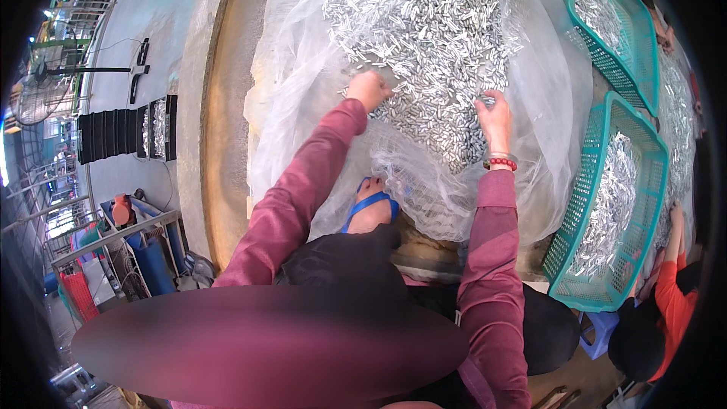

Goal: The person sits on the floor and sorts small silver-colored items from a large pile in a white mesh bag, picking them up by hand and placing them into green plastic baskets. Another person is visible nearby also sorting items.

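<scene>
White mesh netting (pixel 553 117) covers the floor before the seated person, with a fan (pixel 38 98) in the room at left and teal plastic baskets (pixel 569 238) at right. Slim silvery pieces (pixel 424 15) lie heaped on the netting, their long axes pointing every which way. Both forearms reach forward to the heap's near part. The left hand (pixel 369 91) curls inward at its left edge, its grip unclear; the right hand (pixel 494 115), fingers bent, pinches silvery pieces at the fingertips.
</scene>
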{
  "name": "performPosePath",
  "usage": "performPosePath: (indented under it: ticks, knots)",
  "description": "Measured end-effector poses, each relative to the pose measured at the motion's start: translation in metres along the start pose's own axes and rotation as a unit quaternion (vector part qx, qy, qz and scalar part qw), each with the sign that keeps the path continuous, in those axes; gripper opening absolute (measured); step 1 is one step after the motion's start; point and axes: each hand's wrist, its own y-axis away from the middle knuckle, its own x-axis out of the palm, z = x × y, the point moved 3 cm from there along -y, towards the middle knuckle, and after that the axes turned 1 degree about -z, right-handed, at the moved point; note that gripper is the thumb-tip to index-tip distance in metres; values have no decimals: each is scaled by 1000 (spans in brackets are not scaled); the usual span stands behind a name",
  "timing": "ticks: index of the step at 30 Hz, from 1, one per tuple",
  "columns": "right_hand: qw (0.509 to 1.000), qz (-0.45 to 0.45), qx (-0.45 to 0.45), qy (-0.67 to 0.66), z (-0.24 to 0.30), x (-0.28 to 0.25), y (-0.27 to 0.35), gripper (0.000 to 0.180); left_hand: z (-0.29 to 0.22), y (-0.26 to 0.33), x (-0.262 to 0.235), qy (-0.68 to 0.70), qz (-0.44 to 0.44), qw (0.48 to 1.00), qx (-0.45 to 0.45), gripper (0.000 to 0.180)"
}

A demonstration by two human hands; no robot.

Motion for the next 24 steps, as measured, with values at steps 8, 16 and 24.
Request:
performPosePath:
  ticks: [8, 16, 24]
  knots:
    - [991, 23, -60, 115, 24, 8, -10, 35, -10, 2, 45, -80, -40, 996, -11, 13]
    - [961, 112, -135, 215, 39, 50, 11, 30, -9, 14, 51, -4, 1, 999, -48, 13]
    - [922, 236, 63, -301, 39, 26, 20, 15, 9, -5, 18, 86, -105, 990, -38, 23]
